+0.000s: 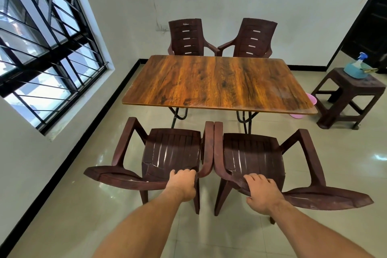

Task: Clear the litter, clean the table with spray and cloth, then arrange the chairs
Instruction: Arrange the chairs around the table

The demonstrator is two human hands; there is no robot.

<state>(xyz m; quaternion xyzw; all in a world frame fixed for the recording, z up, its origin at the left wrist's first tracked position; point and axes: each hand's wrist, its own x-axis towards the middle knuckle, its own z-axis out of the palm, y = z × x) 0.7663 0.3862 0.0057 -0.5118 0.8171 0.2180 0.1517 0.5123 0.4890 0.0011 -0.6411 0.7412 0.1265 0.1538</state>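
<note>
Beside the table (217,81): stool (354,90) with spray bottle (358,65)

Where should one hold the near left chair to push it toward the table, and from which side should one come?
Grip the top edge of the backrest of the near left chair, coming from behind. It faces the table, so its back rim is nearest the person, and the left hand already curls over it. The right hand holds the near right chair likewise.

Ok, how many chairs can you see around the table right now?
4. Two stand at the table's far side: far left chair, far right chair. Two stand at the near side: near left chair under the left hand, near right chair under the right hand.
</note>
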